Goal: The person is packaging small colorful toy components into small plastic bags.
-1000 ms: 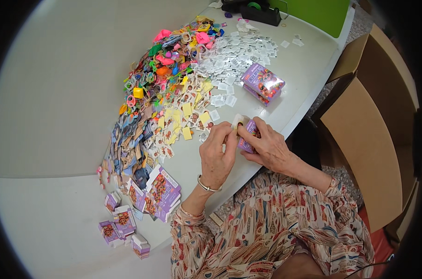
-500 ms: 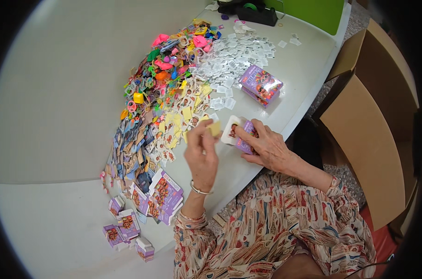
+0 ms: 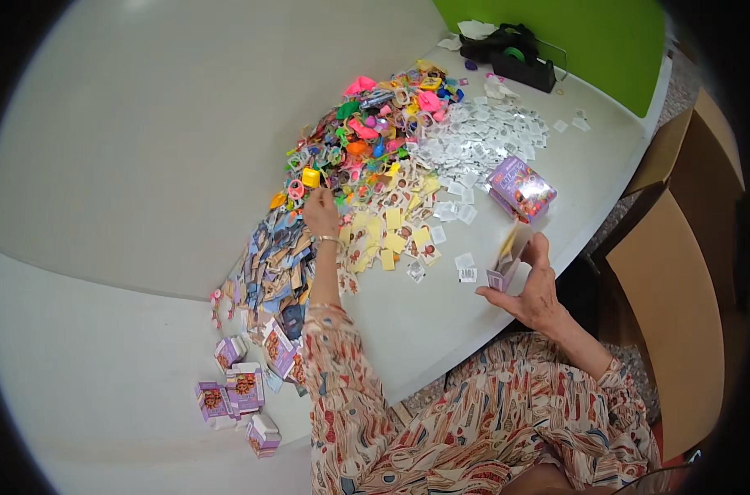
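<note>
My right hand (image 3: 540, 289) holds a small purple cardboard box (image 3: 507, 262) with its open side facing left. A yellow slip (image 3: 509, 241) shows inside it. My left hand (image 3: 321, 214) reaches into the pile of small colourful plastic toys (image 3: 358, 132), beside a yellow toy (image 3: 310, 177). Its fingers are pressed together, and what they hold, if anything, is hidden. Just beyond the held box stand closed purple boxes (image 3: 522, 188). Picture cards and yellow slips (image 3: 394, 219) are spread between my hands.
White printed slips (image 3: 482, 132) are heaped toward the back. Blue and brown folded papers (image 3: 272, 260) lie at the left, with several purple boxes (image 3: 244, 386) near the front. A black tape dispenser (image 3: 523, 70) stands by the green panel (image 3: 573, 41). A large open carton (image 3: 664, 280) is at right.
My left hand has left the box and reached away to the toy pile; the yellow slip is out of it. The box in my right hand has turned, showing yellow inside. The view has shifted.
</note>
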{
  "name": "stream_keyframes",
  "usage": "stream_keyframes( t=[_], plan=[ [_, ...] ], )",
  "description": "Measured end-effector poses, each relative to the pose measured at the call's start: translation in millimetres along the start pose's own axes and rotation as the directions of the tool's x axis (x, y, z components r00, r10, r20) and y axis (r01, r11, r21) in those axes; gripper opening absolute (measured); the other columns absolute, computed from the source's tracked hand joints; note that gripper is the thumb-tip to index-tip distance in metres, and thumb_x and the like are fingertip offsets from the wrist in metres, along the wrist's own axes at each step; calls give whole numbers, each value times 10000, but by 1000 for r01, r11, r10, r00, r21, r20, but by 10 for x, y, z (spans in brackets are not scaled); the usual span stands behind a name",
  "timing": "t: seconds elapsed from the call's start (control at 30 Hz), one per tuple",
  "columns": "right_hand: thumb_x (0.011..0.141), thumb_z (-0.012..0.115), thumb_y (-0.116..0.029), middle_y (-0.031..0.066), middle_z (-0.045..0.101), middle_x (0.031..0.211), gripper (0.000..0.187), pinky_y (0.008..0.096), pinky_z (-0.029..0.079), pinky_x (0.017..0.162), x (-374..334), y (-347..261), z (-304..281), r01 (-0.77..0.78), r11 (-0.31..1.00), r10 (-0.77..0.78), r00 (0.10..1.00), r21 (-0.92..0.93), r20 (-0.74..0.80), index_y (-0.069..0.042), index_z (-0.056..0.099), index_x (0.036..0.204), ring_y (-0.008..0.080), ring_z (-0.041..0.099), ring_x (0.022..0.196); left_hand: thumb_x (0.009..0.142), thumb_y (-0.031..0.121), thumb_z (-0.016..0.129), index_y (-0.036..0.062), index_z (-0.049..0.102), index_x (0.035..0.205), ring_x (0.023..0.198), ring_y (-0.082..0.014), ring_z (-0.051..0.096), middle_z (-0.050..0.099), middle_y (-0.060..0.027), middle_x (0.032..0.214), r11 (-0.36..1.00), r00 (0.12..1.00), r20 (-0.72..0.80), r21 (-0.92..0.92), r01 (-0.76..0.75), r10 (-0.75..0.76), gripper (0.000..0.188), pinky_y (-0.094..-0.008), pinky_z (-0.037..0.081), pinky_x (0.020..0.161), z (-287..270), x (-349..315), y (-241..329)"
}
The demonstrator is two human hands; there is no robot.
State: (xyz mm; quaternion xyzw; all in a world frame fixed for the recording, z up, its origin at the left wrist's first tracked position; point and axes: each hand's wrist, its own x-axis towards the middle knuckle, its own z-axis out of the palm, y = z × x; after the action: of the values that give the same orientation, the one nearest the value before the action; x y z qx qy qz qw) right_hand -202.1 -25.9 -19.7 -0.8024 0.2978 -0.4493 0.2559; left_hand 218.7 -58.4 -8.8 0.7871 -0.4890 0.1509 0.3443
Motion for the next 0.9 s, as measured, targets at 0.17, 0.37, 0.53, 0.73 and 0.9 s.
stream_keyframes(
  t=[0.17, 0.37, 0.53, 0.73, 0.9],
  plan=[
    [653, 859, -289, 263, 542, 1087, 1037, 409, 495, 846, -120, 142, 227, -106, 994, 107, 987, -19, 116, 49, 146, 1325, 404, 601, 961, 844, 204, 623, 39, 617, 1060, 884, -361, 616, 641, -191, 1011, 938, 994, -107, 343, 58, -22, 271, -456, 488, 747, 176, 667, -806],
    [638, 865, -268, 259, 496, 1149, 1015, 403, 492, 847, -183, 277, 239, -61, 997, 65, 994, -42, 85, 57, 188, 1321, 394, 575, 972, 781, 218, 696, 47, 552, 1205, 927, -366, 605, 636, -184, 1056, 835, 989, 114, 549, 18, -96, 479, -446, 500, 826, 428, 633, -429],
    [631, 866, -248, 257, 442, 1214, 975, 401, 493, 848, -130, 219, 269, 63, 998, -62, 996, -24, 70, 74, 237, 1302, 384, 559, 993, 773, 196, 711, 23, 597, 1098, 916, -324, 596, 637, -163, 960, 906, 998, -30, 418, 57, -48, 386, -416, 515, 765, 84, 578, -609],
    [629, 863, -265, 255, 459, 1191, 962, 406, 474, 880, -179, 280, 198, 38, 995, -34, 998, -88, 53, 73, 264, 1303, 399, 544, 1007, 898, 164, 620, -9, 574, 1104, 916, -237, 630, 635, -113, 991, 109, 777, 611, -771, 628, -151, 273, -353, 555, 813, -175, 57, 311],
    [617, 857, -264, 241, 495, 1118, 948, 410, 462, 860, -105, 184, 198, 41, 997, -35, 996, -72, 86, 72, 300, 1308, 391, 542, 979, 902, 228, 631, -22, 489, 1234, 1053, -297, 594, 581, -177, 1139, -203, 674, 736, -651, 731, 69, 439, -385, 538, 911, -413, -613, 880]
  ],
)
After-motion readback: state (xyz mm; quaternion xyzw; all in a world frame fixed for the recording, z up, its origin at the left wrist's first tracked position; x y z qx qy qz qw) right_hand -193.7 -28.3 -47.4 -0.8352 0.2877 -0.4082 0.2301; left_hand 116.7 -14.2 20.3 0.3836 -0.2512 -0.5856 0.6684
